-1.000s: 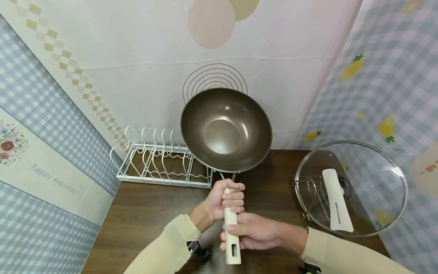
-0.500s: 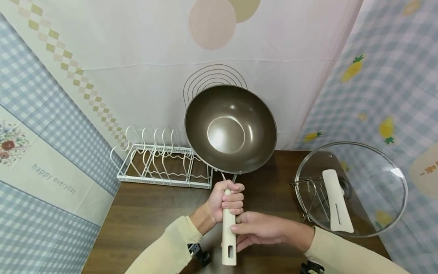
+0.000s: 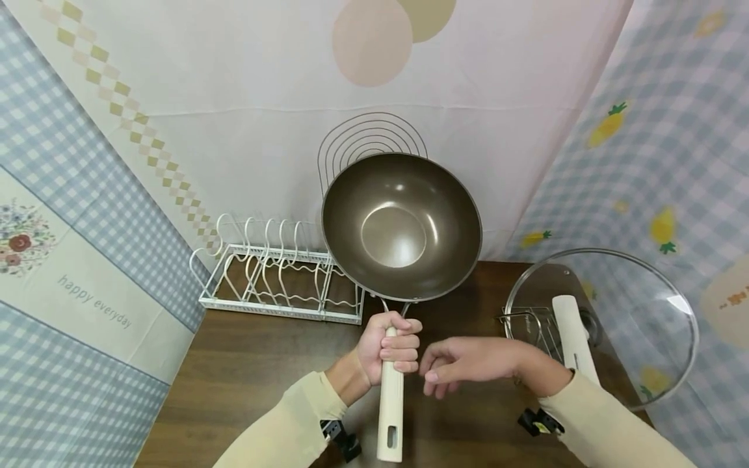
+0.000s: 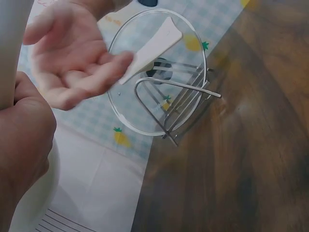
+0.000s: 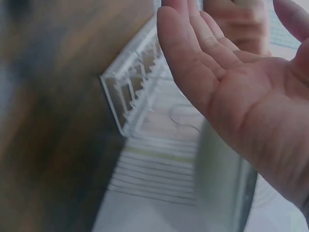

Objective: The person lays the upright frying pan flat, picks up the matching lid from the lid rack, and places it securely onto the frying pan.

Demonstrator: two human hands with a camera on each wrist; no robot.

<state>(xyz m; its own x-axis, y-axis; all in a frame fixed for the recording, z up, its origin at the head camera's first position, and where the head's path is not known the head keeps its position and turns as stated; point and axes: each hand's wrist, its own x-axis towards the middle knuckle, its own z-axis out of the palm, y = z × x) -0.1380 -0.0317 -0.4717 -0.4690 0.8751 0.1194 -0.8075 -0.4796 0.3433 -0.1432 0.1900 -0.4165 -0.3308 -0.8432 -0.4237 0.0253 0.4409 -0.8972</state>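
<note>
A deep brown wok (image 3: pixel 404 227) hangs above the table in the head view, tilted with its inside toward me. My left hand (image 3: pixel 389 348) grips the upper part of its cream handle (image 3: pixel 391 416), fingers wrapped round it. Just right of the handle, my right hand (image 3: pixel 468 361) is apart from it, fingers loosely bent and holding nothing. In the right wrist view the palm of my right hand (image 5: pixel 256 92) shows bare. The left wrist view has the handle (image 4: pixel 12 53) at its left edge, in my left hand (image 4: pixel 29 140).
A white wire rack (image 3: pixel 281 283) with several curved dividers stands at the back left of the wooden table (image 3: pixel 257 377). On the right a glass lid (image 3: pixel 638 325) with a cream handle leans upright in a small metal stand (image 3: pixel 535 328). Patterned cloth walls (image 3: pixel 263 149) surround the table.
My right hand has let go of the handle and moved right and slightly up. The wok has shifted a little to the right, still in my left hand.
</note>
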